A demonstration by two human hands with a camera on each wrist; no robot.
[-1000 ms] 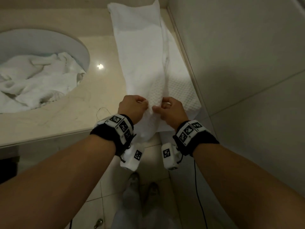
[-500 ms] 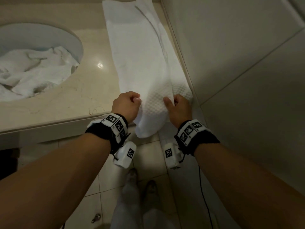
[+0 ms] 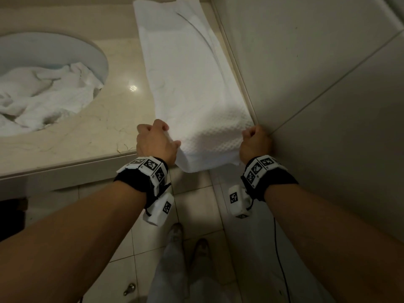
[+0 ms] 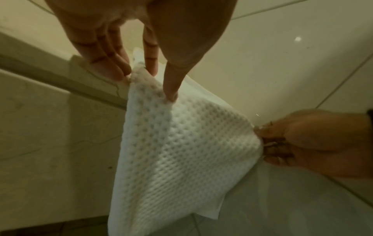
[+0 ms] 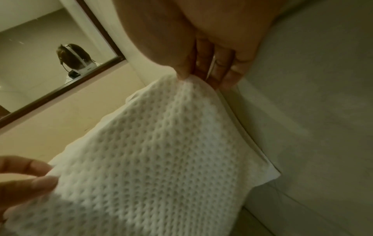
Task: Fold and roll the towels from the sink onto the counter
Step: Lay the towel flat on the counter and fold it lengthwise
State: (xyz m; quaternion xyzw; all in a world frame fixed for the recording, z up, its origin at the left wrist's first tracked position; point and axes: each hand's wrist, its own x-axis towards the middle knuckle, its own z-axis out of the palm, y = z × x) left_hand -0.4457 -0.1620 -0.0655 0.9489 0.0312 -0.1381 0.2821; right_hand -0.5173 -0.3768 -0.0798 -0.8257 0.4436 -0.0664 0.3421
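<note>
Tiled wall (image 3: 317,73) touching the right hand (image 3: 255,143), sink (image 3: 99,60) with crumpled towels (image 3: 43,95) well away past the left hand (image 3: 156,142). Long white waffle towel (image 3: 190,84) on the counter (image 3: 87,132), stretching away from both hands, near end over the edge. Each near corner pinched by one hand; bare counter beside the left hand.

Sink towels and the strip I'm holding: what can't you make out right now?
- Towels in the sink: head view's left edge cuts the heap; count unclear.
- Folded towel: layers hidden under its top face; far end cut by the top edge.
- Right hand: fingertips hidden behind knuckles; right wrist view blurred.
- Left hand: pinch hidden likewise.
</note>
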